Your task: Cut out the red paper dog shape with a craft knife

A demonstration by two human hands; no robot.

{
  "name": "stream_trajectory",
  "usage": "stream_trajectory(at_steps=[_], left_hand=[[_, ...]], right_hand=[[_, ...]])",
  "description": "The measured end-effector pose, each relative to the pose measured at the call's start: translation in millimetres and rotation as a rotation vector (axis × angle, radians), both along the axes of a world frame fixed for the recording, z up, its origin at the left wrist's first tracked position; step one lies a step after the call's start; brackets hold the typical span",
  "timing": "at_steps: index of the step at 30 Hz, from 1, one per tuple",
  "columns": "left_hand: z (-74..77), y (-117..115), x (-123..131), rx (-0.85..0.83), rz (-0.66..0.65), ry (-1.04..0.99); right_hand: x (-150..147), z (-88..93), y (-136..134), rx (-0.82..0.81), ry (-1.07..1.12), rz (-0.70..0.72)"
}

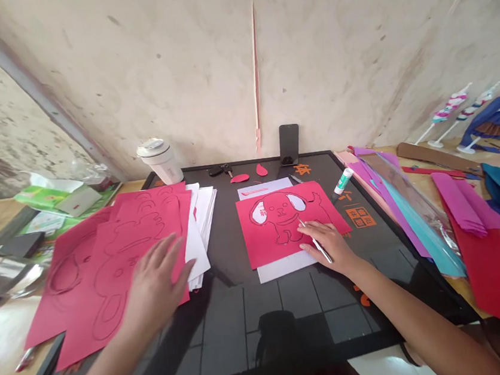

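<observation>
My right hand (327,248) is closed around a slim silver craft knife (320,247), resting on a red sheet (259,249) with a dog drawn in dark outline. Both ears of the dog are cut out, and white shows through them. White paper (281,270) lies beneath this sheet. My left hand (159,282), fingers apart and somewhat blurred, is over the right side of a pile of red sheets (81,291) with animal outlines. I cannot tell whether it touches them. Red ear-shaped cutouts (240,178) lie at the back of the black tabletop (224,335).
A glue stick (343,181) stands right of the dog sheet. Behind are a white cup (161,161), keys (221,170) and an upright phone (289,145). White papers (203,229) are stacked left of centre. Coloured paper (395,195) lies right, a tissue pack (59,194) left.
</observation>
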State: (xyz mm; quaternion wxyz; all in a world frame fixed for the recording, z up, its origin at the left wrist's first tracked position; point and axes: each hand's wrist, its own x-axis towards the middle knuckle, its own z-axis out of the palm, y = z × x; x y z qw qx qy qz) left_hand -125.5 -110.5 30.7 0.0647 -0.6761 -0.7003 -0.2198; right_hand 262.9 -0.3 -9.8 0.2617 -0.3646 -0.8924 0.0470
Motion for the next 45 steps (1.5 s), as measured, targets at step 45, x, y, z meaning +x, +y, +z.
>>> stream_trajectory(at_steps=[45], left_hand=[[-40.7, 111, 105, -0.140, -0.182, -1.526]], right_hand=[[5, 11.7, -1, -0.166, 0.067, -0.053]])
